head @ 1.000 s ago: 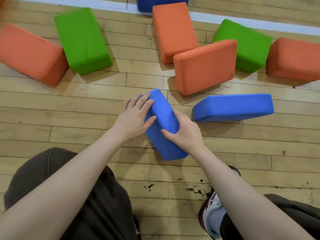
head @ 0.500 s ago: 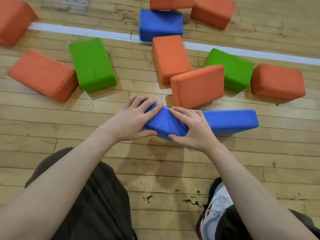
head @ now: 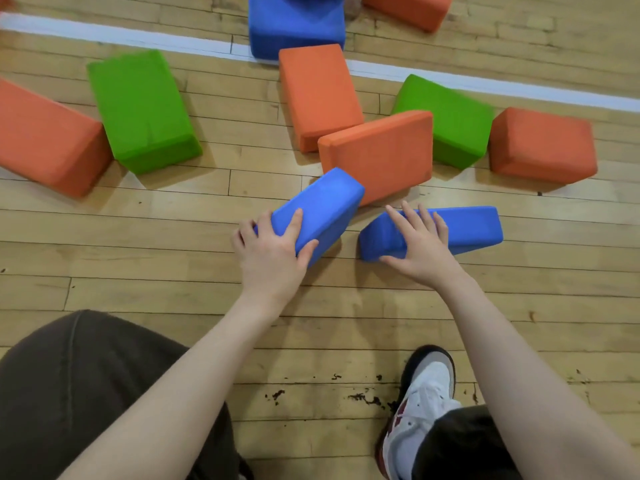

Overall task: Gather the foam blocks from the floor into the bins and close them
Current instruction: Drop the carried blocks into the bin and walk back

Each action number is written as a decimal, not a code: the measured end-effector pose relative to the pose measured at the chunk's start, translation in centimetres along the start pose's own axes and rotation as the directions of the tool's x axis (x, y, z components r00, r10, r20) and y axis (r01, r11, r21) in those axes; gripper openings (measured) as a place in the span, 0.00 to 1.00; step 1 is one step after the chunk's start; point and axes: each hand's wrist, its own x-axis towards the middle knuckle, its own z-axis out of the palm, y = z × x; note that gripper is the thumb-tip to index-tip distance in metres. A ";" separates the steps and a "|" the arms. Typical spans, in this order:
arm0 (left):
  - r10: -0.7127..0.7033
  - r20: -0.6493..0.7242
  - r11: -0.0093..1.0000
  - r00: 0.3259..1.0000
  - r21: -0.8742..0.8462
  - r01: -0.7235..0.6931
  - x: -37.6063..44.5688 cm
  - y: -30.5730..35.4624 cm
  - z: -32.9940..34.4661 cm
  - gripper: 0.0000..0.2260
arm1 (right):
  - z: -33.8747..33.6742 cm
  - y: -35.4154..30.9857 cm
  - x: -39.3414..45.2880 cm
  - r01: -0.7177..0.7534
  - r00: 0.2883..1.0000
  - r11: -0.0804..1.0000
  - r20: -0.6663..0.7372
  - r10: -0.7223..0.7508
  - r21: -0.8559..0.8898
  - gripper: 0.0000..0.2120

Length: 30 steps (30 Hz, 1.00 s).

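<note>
a: how to do this step well? the left hand (head: pixel 273 252) grips the near end of a blue block (head: pixel 317 211), fingers curled round it, and the block is tilted, its far end close to the leaning orange block (head: pixel 377 154).

b: i think one hand is enough, foam should be light. lift it away from the orange one first, so that one does not fall. the right hand (head: pixel 420 249) lies with spread, straight fingers on the second blue block (head: pixel 450 230), which is on the floor (head: pixel 173 237). it holds nothing yet. it must close round the near end before lifting.

a: and around, from the left?

b: an orange block (head: pixel 45 140), then a green block (head: pixel 142 112) touching it, a flat orange block (head: pixel 318 95) in the middle, a blue one (head: pixel 296 26) behind on the white line (head: pixel 138 38), another green block (head: pixel 446 119), and an orange block (head: pixel 542 145) at right. one more orange (head: pixel 408 8) is at the top.

a: and the bins?

b: not in view, i cannot tell where they are. the shoe (head: pixel 419 410) and knee are near, so step carefully.
</note>
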 end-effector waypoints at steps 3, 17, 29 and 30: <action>-0.028 0.043 0.991 0.999 0.133 0.022 0.4 1.6 0.3 0.21 | 0.7 1.7 0.8 0.014 1.000 0.995 0.001 -0.014 -0.102 0.39; -0.072 0.213 0.997 0.974 0.033 0.066 1.3 1.1 -1.5 0.25 | 0.0 -2.7 -0.2 0.079 0.947 0.997 -0.311 -0.080 -0.016 0.27; -0.157 0.055 0.985 0.986 -0.060 0.160 -0.9 9.6 -29.2 0.23 | -27.8 -9.6 -9.8 -0.003 0.905 0.999 -0.426 0.022 0.046 0.26; -0.153 0.062 0.985 0.986 -0.066 0.157 -1.2 10.6 -31.9 0.23 | -30.3 -10.1 -11.0 -0.026 0.903 0.998 -0.426 0.047 0.054 0.26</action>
